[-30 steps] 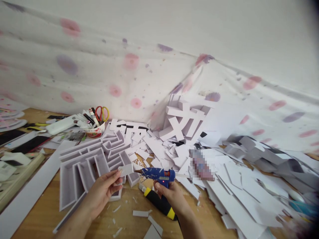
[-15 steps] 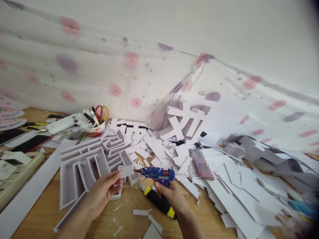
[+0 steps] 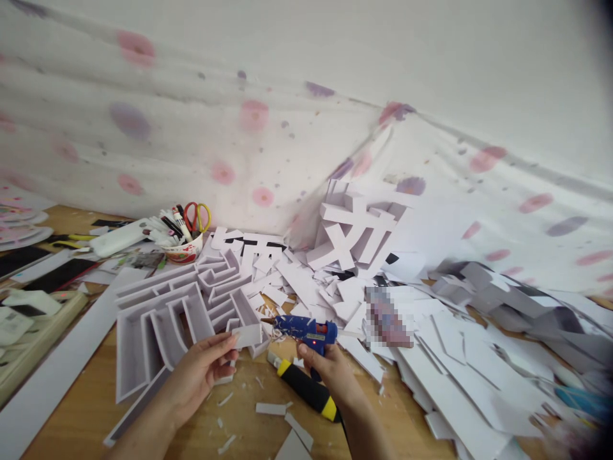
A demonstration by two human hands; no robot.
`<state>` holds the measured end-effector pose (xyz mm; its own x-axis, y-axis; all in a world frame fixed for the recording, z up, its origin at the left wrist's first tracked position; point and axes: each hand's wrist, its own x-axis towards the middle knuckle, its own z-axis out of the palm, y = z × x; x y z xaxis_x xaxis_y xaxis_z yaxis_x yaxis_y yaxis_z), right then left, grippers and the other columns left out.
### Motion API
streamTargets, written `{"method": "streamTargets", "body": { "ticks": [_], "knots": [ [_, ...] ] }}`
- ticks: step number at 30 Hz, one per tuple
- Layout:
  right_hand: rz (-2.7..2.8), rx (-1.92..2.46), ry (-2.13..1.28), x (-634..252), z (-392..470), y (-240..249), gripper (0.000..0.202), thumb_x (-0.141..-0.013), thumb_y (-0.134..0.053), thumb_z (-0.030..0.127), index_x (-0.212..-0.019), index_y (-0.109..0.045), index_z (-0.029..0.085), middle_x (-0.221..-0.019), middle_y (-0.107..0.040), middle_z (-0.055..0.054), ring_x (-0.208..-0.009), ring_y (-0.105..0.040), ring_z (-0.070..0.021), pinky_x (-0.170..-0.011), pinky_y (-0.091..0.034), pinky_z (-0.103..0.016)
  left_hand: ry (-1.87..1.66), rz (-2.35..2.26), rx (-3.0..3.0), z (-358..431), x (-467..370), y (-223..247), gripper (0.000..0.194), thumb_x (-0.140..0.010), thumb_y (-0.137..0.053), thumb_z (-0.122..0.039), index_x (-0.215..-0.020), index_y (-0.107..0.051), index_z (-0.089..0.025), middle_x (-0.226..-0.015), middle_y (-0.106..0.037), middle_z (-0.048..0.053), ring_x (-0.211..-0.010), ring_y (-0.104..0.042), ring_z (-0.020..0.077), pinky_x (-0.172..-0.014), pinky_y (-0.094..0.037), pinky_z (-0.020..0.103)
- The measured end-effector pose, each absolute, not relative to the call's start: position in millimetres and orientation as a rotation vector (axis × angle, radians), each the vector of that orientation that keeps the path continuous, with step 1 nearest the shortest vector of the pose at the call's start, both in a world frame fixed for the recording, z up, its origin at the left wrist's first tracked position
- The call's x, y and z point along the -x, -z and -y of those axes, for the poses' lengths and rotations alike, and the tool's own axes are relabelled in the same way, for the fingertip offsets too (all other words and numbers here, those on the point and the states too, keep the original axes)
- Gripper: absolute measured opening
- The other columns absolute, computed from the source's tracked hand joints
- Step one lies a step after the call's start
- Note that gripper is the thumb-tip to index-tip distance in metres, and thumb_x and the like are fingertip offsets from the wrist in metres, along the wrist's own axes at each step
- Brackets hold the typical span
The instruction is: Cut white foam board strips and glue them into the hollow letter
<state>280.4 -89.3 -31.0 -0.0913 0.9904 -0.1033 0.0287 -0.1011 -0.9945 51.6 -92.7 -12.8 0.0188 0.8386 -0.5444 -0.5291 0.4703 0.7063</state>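
Observation:
Between the fingertips of my left hand [image 3: 205, 367] is a small white foam board piece [image 3: 249, 336], pinched at its left end. My right hand [image 3: 328, 367] is wrapped round the handle of a blue glue gun [image 3: 301, 328] with a small red light lit. Its nozzle points left, close to the piece's right edge; whether they touch I cannot tell. Just beyond my left hand lies a white walled foam board character [image 3: 163, 332], hollow side up. Below the glue gun a black and yellow handled tool [image 3: 309, 390] rests on the table.
White offcuts [image 3: 297, 281] cover the middle of the wooden table [image 3: 249, 428]. A second white character [image 3: 354, 230] leans at the back. Scissors [image 3: 197, 217] and pens stand in a bowl [image 3: 184, 250]. Foam sheets [image 3: 460, 370] pile at right; a power strip [image 3: 43, 338] lies far left.
The glue gun has tilted, its nozzle rising slightly and shifting a little right. The white piece in my left hand has turned and moved slightly down and right.

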Motion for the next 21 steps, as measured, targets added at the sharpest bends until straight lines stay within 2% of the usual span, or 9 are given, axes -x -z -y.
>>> {"method": "streamTargets", "body": {
  "ticks": [4,8,12,21],
  "knots": [
    [1.187,1.249,-1.324,-281.1,93.7,33.8,0.046,-0.063,-0.069,0.060,-0.074,-0.063,0.016,-0.057,-0.050,0.002,-0.049,-0.038,-0.0086,-0.047,-0.034,-0.022,-1.136,-1.063,-0.200,87.7,-53.0,8.4,0.019,-0.083,-0.049,0.000,-0.075,-0.065,-0.006,-0.053,-0.061,0.004,-0.043,-0.058,0.0070,-0.039,-0.050,0.012],
    [1.203,1.189,-1.267,-279.1,98.2,43.0,0.041,-0.065,-0.070,0.056,-0.074,-0.062,0.016,-0.066,-0.056,-0.001,-0.053,-0.041,-0.0093,-0.052,-0.037,-0.023,-1.156,-0.998,-0.042,82.9,-54.7,4.0,0.019,-0.085,-0.045,-0.001,-0.076,-0.061,-0.005,-0.054,-0.060,0.003,-0.044,-0.059,0.0070,-0.038,-0.051,0.011],
    [1.227,1.178,-1.214,-275.5,99.8,46.6,0.035,-0.069,-0.069,0.051,-0.073,-0.060,0.017,-0.063,-0.053,0.001,-0.055,-0.041,-0.0100,-0.056,-0.038,-0.024,-1.166,-0.979,0.042,82.8,-57.5,-0.1,0.019,-0.086,-0.044,-0.002,-0.076,-0.059,-0.006,-0.058,-0.062,0.005,-0.047,-0.062,0.0088,-0.036,-0.049,0.010],
    [1.245,1.176,-1.225,-271.4,97.2,40.5,0.037,-0.068,-0.068,0.053,-0.072,-0.056,0.018,-0.061,-0.048,0.002,-0.055,-0.040,-0.0101,-0.054,-0.038,-0.023,-1.176,-0.959,0.063,84.2,-59.2,-0.6,0.019,-0.087,-0.043,-0.003,-0.076,-0.059,-0.005,-0.058,-0.062,0.006,-0.048,-0.063,0.0095,-0.036,-0.050,0.011]
  ]
}}
